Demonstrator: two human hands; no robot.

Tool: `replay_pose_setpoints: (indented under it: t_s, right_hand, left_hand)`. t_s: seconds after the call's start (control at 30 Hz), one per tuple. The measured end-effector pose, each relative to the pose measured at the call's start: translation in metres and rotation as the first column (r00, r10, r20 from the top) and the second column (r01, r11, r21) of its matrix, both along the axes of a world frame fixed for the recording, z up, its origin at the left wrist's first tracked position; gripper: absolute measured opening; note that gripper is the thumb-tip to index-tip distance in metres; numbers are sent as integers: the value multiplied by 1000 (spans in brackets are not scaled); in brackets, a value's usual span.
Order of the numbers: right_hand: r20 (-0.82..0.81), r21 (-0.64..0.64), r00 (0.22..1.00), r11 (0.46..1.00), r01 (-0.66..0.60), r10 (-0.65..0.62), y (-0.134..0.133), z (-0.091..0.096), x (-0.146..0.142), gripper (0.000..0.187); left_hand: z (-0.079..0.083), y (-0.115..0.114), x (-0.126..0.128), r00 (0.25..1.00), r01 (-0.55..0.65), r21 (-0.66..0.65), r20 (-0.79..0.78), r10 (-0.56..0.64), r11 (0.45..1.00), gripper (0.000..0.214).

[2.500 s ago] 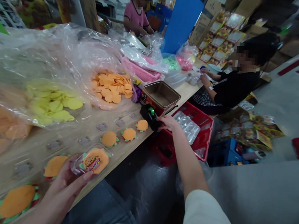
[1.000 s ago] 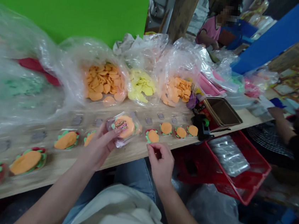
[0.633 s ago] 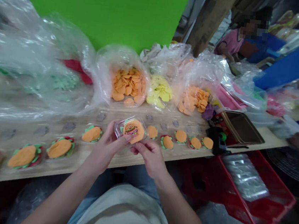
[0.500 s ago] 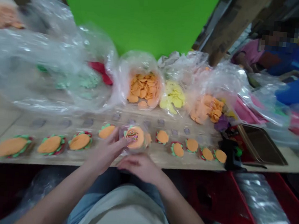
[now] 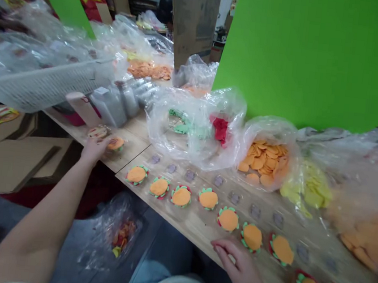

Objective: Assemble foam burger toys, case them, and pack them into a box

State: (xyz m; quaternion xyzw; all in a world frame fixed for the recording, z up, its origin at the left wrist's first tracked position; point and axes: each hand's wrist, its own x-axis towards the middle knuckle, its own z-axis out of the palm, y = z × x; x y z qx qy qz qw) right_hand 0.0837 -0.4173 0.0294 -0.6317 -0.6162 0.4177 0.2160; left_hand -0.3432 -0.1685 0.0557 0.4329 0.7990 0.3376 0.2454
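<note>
A small clear packet with a burger sticker (image 5: 97, 132) lies at the far left of the wooden table (image 5: 133, 158), right at the fingertips of my left hand (image 5: 94, 148). A felt burger (image 5: 116, 143) sits just beside those fingers. My right hand (image 5: 232, 256) rests flat and open at the table's front edge, nearest a felt burger (image 5: 251, 237). A long row of these orange-and-green felt burgers (image 5: 181, 196) runs between my hands, with small grey marks on the wood behind them.
Clear bags hold orange felt discs (image 5: 263, 160), yellow felt pieces (image 5: 305, 190), and green and red pieces (image 5: 190, 126). A white plastic basket (image 5: 40, 81) and grey packets (image 5: 112, 104) stand at the left. A clear bag of scraps (image 5: 116, 235) lies below the table.
The view has swung left along the table. The packet has left the grip of both hands and now lies at the far left. My hands have moved far apart.
</note>
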Motion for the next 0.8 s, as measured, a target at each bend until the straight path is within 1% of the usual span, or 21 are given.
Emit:
replay_pose_setpoints:
  t_s: [0.03, 0.1, 0.2, 0.27, 0.3, 0.37, 0.43, 0.47, 0.5, 0.53, 0.57, 0.6, 0.63, 0.67, 0.7, 0.73, 0.77, 0.8]
  right_hand:
    - [0, -10, 1000, 1000, -12, 12, 1, 2, -2, 28]
    - [-7, -46, 1000, 999, -22, 22, 6, 5, -5, 29]
    - [0, -66, 999, 997, -32, 32, 22, 12, -10, 29]
    - [-4, -13, 997, 997, -73, 72, 39, 19, -19, 28]
    - [-17, 21, 994, 994, -106, 107, 49, 23, -26, 27]
    - [-78, 70, 981, 983, -172, 177, 69, 31, -45, 25]
    - [-235, 50, 953, 981, -187, 193, 89, 34, -69, 24]
    - [-351, 3, 924, 987, -161, 152, 99, 33, -82, 23]
    - [-474, -68, 878, 991, -117, 71, 110, 31, -95, 24]
    - [-581, -155, 813, 986, -68, -36, 121, 28, -107, 27]
    - [-653, -247, 743, 969, -26, -147, 132, 24, -120, 30]
    - [-686, -323, 687, 946, 6, -239, 142, 20, -131, 32]
    - [-692, -383, 653, 923, 30, -308, 152, 15, -141, 33]
    - [-686, -424, 636, 904, 44, -353, 161, 11, -149, 33]
    - [-685, -442, 625, 895, 50, -374, 167, 8, -156, 33]
    - [-693, -435, 615, 899, 58, -375, 170, 6, -159, 33]
    - [-712, -394, 606, 916, 75, -356, 170, 6, -159, 33]
    - [-735, -315, 604, 944, 98, -308, 167, 7, -155, 35]
  left_hand:
    - [-7, -6, 0, 1000, -19, -6, -20, 19, 1000, 24]
    - [-23, -25, 6, 999, -31, -44, 4, 32, 999, 20]
    - [-49, -56, 23, 985, 71, -147, 167, -46, 987, 19]
    - [-62, -70, 35, 955, 125, -162, 286, -75, 979, 19]
    - [-67, -74, 40, 942, 129, -146, 327, -76, 981, 18]
    - [-69, -79, 46, 920, 113, -101, 385, -66, 988, 15]
    - [-64, -83, 46, 896, 97, -63, 441, -59, 993, 14]
    - [-58, -86, 45, 880, 96, -51, 471, -61, 994, 13]
    - [-51, -89, 43, 866, 99, -45, 496, -64, 994, 14]
    - [-44, -92, 41, 849, 110, -47, 523, -69, 993, 15]
    - [-37, -96, 40, 828, 133, -53, 555, -81, 990, 16]
    - [-29, -100, 40, 798, 169, -62, 595, -100, 984, 18]
    - [-22, -104, 41, 761, 214, -68, 637, -123, 974, 21]
    - [-16, -108, 43, 721, 264, -71, 677, -148, 962, 23]
    - [-11, -112, 48, 680, 317, -75, 712, -172, 946, 24]
    - [-6, -116, 54, 643, 368, -78, 741, -193, 927, 25]
    - [-2, -119, 62, 615, 409, -83, 761, -208, 909, 24]
    - [1, -123, 71, 589, 442, -91, 780, -212, 892, 23]
